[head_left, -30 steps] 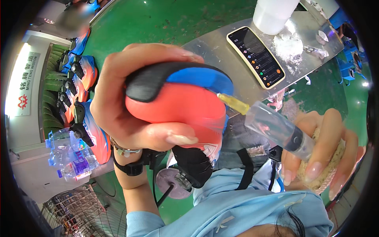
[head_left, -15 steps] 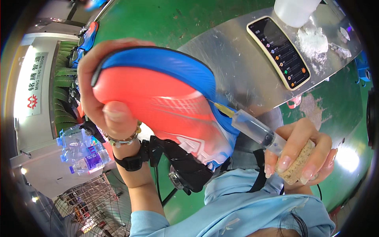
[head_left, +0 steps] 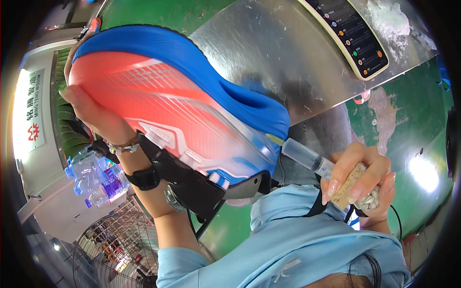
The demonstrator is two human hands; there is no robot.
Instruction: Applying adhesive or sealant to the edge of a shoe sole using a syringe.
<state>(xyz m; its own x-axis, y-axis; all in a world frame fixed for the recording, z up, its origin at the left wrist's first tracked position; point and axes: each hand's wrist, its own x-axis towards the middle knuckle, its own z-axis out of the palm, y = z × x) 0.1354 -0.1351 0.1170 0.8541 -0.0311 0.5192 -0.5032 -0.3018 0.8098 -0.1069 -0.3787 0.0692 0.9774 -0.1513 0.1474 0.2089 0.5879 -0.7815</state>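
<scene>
A running shoe (head_left: 144,91) with a coral-red upper and thick blue sole is tilted on its side in front of me. My left hand (head_left: 96,113) is closed round its toe end, thumb on the upper, other fingers mostly hidden behind. My right hand (head_left: 367,165) grips a clear syringe (head_left: 300,152) with a yellow needle hub. The needle end meets the shoe's heel, near where upper and sole join; whether it touches, I cannot tell. The same hand also clasps a speckled tan block (head_left: 349,186), with a crumpled whitish lump (head_left: 370,199) beside it.
A metal tabletop (head_left: 249,43) lies beyond the shoe, bearing a phone (head_left: 350,41) and white powdery residue (head_left: 390,19). Plastic bottles (head_left: 98,180) stand at left above a wire-caged fan (head_left: 115,245). A black device (head_left: 187,182) is by my left wrist. The floor (head_left: 418,129) is green.
The shoe has turned and shifted left, showing more of its side and heel. The syringe's needle end is now by the heel, rather than further along the sole edge.
</scene>
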